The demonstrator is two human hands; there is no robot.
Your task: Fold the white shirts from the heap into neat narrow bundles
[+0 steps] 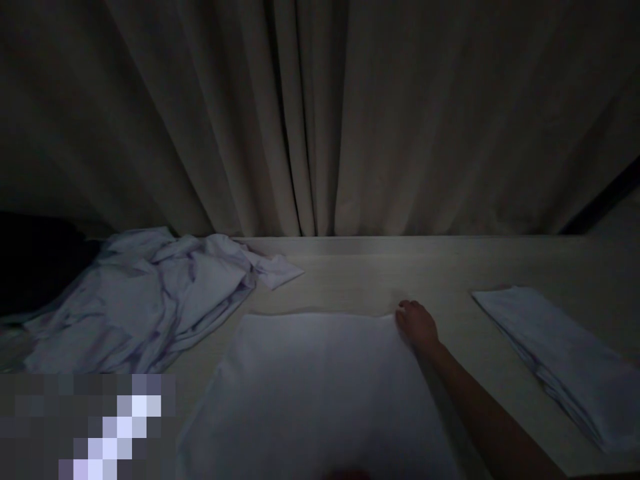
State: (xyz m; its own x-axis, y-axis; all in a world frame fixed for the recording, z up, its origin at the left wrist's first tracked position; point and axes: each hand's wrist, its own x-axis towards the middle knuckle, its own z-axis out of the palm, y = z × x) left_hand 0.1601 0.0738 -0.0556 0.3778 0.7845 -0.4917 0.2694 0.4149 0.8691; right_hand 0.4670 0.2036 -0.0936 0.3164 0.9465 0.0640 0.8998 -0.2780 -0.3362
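Our right hand [417, 325] reaches out with a straight arm and rests, fingers curled down, on the far right corner of the flat white cloth [320, 393] spread on the pale wooden table [380, 273]. We cannot tell if it pinches the corner or just presses on it. Our left hand does not show. A neat folded white cloth [560, 360] lies well to the right. A messy pile of white cloths [145, 300] sits to the left. Grey curtains [320, 113] hang behind the table. It is dark, and we see no words to read.
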